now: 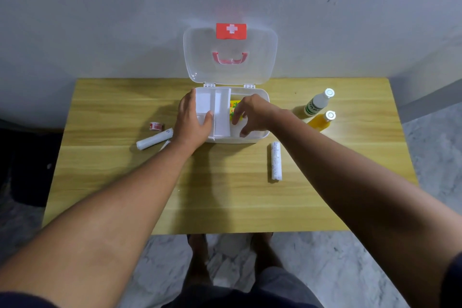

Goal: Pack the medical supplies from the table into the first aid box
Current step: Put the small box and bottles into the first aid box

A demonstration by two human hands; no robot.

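Wooden table (125, 182) against grey wall, first aid box (262, 112) lay open, left hand (192, 117) gripped its white tray (215, 107), right hand (252, 115) spread loosely over yellow packet (234, 105), clasping nothing.

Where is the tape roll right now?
In the head view, the tape roll sits on the table left of the first aid box, just behind a white bandage roll and beside the left hand.
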